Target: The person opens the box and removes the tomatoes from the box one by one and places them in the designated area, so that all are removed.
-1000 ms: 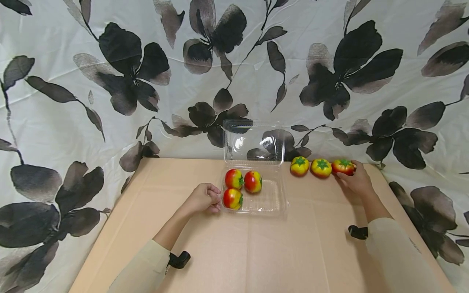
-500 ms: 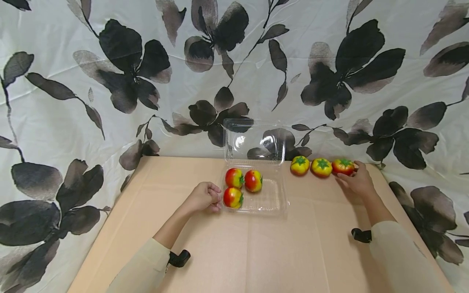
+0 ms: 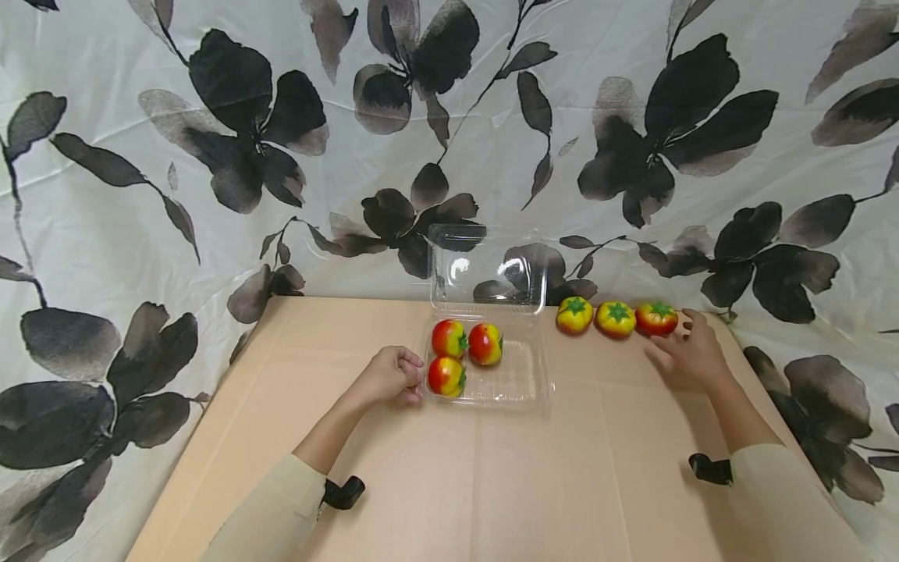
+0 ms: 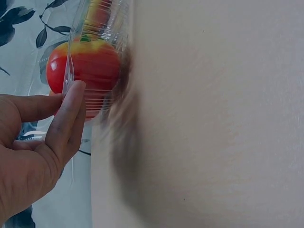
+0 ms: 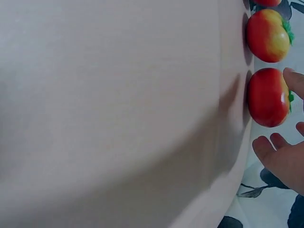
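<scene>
My left hand (image 3: 388, 377) pinches the left rim of a clear plastic clamshell box (image 3: 516, 375) between thumb and fingers, as the left wrist view (image 4: 66, 76) shows. Inside the box's left part lie three red-and-yellow tomatoes (image 3: 448, 339) with green tops. Its lid (image 3: 488, 273) stands raised at the back. To the right, three more tomatoes form a row along the table's far edge. By the rightmost tomato (image 3: 656, 319) is my right hand (image 3: 695, 355), thumb and fingers spread. In the right wrist view a gap shows between the lower fingertips (image 5: 262, 145) and that tomato.
The middle tomato (image 3: 615, 320) and the left tomato (image 3: 574, 315) of the row sit close together, right of the box. A beige tabletop (image 3: 492, 484) spreads in front. A floral cloth (image 3: 520, 140) hangs behind the far edge.
My right hand has let go of the rightmost tomato and drawn back slightly to the right and toward me. The left hand stays at the box rim.
</scene>
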`<state>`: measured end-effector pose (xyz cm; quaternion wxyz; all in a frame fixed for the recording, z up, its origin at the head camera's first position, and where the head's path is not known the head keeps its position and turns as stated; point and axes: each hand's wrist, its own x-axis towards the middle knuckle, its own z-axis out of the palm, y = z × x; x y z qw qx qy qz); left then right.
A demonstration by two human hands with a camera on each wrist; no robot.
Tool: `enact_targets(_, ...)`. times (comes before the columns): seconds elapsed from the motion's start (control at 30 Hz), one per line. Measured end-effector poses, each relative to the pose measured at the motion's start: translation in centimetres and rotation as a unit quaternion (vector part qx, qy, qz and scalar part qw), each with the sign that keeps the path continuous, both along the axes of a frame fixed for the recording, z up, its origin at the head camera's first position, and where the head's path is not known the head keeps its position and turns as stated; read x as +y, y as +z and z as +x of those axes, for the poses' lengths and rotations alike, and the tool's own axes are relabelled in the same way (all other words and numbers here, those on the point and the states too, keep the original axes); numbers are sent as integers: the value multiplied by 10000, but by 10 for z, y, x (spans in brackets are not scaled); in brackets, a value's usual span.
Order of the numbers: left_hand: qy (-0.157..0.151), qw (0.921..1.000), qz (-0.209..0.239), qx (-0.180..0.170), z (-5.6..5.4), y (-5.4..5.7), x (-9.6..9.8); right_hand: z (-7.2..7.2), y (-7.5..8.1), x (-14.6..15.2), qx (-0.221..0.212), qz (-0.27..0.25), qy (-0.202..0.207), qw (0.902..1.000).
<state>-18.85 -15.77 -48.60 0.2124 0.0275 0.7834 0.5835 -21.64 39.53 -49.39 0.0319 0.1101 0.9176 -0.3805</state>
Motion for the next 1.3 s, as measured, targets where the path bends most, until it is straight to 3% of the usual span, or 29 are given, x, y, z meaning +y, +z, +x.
enact_targets(0.6,12,10000,-16,15,1,-1,0,25,33,-27,1339,479,587,9881)
enact_targets(1.3,10,10000,-64,5,2,3,1,43,52,-75,1644,487,1307,9765)
